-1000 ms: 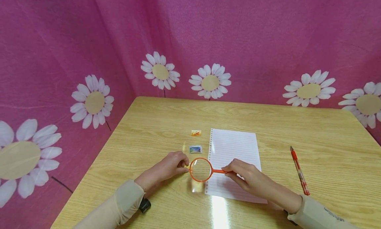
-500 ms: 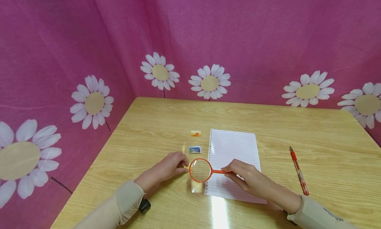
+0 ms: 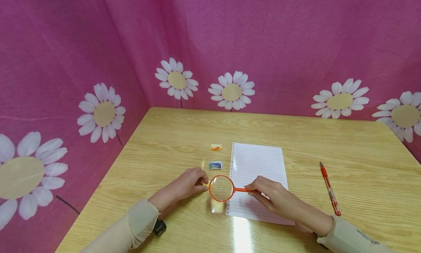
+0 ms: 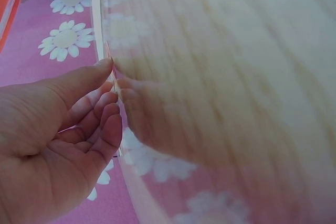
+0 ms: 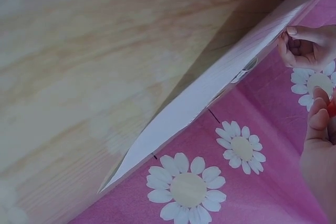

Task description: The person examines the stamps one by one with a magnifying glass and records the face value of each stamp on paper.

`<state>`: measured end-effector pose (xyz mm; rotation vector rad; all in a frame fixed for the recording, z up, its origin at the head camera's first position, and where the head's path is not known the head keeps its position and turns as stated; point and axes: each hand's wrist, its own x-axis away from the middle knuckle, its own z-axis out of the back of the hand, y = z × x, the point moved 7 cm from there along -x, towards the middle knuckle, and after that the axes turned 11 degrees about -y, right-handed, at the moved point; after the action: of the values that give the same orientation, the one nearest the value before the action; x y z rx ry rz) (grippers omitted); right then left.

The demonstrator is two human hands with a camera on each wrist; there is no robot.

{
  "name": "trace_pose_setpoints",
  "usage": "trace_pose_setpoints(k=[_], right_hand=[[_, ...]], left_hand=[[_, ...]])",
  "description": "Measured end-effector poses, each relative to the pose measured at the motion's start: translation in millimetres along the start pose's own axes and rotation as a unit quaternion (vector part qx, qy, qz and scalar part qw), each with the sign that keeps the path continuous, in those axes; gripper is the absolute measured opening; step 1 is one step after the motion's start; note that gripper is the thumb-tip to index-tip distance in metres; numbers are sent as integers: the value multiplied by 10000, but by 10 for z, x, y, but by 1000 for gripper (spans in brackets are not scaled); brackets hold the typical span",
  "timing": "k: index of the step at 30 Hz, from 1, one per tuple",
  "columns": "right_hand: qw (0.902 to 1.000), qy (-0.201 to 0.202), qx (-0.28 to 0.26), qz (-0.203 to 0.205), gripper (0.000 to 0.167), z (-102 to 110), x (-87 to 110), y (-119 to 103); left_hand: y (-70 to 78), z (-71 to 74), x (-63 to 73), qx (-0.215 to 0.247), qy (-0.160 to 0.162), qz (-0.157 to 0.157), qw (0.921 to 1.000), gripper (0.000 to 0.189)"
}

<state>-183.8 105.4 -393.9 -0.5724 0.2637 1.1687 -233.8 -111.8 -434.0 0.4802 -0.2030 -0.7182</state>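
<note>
My right hand pinches the handle of an orange-rimmed magnifying glass, held above the table beside the left fingertips. At the edge of the right wrist view, a bit of the red handle shows in that hand. My left hand pinches a small yellowish stamp at the lens's left rim; most of it is hidden. In the left wrist view, the left hand has thumb and fingers at a thin edge. Beyond lie a blue-green stamp and a yellow-red stamp, one above the other.
A sheet of lined paper with punched holes lies under the right hand. Farther right, a red pen lies on the wooden table. A pink curtain with daisies stands along the back and left.
</note>
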Motion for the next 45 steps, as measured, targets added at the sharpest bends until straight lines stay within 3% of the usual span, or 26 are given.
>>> trace_pose_setpoints(k=[27, 35, 45], right_hand=[[9998, 22, 167, -129, 32, 68, 74, 4], [9994, 246, 106, 201, 26, 135, 101, -30], [9995, 242, 212, -12, 30, 172, 174, -10]], left_hand=[[22, 3, -7, 34, -39, 25, 10000, 16], [6, -4, -11, 39, -63, 98, 9999, 15], [8, -11, -24, 65, -76, 149, 9998, 16]])
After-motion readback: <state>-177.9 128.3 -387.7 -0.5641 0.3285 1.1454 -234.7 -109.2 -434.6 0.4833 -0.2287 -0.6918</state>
